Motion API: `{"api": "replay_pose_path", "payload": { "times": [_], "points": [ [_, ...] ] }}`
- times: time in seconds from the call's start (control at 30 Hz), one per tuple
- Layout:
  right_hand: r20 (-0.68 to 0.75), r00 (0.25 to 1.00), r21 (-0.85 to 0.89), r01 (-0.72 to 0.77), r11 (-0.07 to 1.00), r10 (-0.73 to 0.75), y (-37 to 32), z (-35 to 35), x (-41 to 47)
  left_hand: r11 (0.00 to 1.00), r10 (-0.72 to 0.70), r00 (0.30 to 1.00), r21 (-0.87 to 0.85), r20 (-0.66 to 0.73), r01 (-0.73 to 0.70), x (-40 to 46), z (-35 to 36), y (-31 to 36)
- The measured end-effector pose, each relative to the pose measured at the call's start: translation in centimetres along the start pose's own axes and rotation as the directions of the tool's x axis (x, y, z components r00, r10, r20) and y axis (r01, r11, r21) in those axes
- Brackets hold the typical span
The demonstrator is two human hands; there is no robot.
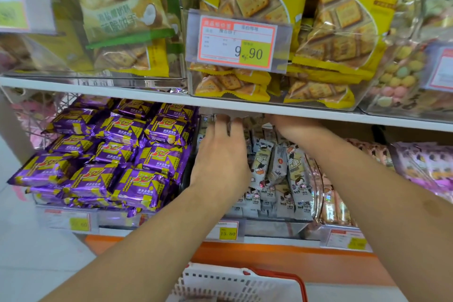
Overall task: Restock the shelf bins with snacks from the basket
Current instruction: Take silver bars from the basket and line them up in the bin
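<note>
Both arms reach into the middle clear bin (274, 228) on the lower shelf. It holds several grey-white snack packs (279, 167) printed with cartoon figures. My left hand (220, 152) lies over the bin's left side, fingers extended toward the back and touching the packs. My right hand (291, 125) goes deeper, and the upper shelf board hides its fingers. The white basket (235, 282) with a red handle sits at the bottom edge, below the shelf.
Purple-and-yellow snack packs (110, 154) fill the bin to the left. Pink packs (426, 167) lie in bins to the right. The white upper shelf board (147, 95) carries clear bins of yellow cracker bags (269, 32) with a 9.90 price tag (237, 43).
</note>
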State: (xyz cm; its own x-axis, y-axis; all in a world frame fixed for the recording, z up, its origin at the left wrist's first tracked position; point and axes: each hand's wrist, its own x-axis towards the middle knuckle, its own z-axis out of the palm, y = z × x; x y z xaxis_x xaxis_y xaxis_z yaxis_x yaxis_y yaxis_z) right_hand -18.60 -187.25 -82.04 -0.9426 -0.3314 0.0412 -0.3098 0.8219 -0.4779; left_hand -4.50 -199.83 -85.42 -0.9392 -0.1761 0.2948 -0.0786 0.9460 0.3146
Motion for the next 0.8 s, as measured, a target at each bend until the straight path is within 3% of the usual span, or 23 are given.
{"api": "replay_pose_path", "payload": {
  "times": [0.13, 0.27, 0.37, 0.5, 0.57, 0.67, 0.8],
  "points": [
    [0.015, 0.998, 0.126, 0.066, 0.990, -0.068, -1.4, 0.5, 0.4, 0.998, 0.053, 0.996, -0.033, 0.071, -0.051, 0.3, 0.2, 0.2],
    [0.111, 0.987, 0.089, 0.106, 0.990, -0.116, -3.2, 2.1, 1.1, 0.995, 0.102, 0.990, 0.001, 0.097, -0.103, 0.8, 1.1, -0.2],
    [0.177, 0.983, 0.006, 0.055, 0.998, -0.055, -3.7, 3.6, 1.4, 0.991, 0.117, 0.983, 0.055, 0.141, -0.126, 1.1, 1.8, -0.7],
    [0.013, 0.995, -0.140, 0.102, 0.985, -0.101, -3.3, 2.5, 0.1, 0.986, 0.077, 0.985, 0.138, 0.154, -0.098, 1.7, 2.0, -0.8],
    [0.128, 0.987, -0.180, 0.121, 0.976, -0.099, -2.6, 1.0, -0.9, 0.990, 0.031, 0.985, 0.134, 0.169, -0.054, 1.8, 1.9, -0.4],
    [0.308, 0.949, -0.091, 0.096, 0.991, -0.063, -1.7, -1.2, -3.0, 0.997, 0.005, 0.987, 0.081, 0.160, -0.018, 1.4, 1.4, 0.2],
    [0.459, 0.887, -0.263, 0.188, 0.946, -0.049, -1.6, -2.2, -4.6, 0.998, 0.062, 0.989, 0.019, 0.133, -0.065, -0.1, 0.8, 0.6]
  ]
}}
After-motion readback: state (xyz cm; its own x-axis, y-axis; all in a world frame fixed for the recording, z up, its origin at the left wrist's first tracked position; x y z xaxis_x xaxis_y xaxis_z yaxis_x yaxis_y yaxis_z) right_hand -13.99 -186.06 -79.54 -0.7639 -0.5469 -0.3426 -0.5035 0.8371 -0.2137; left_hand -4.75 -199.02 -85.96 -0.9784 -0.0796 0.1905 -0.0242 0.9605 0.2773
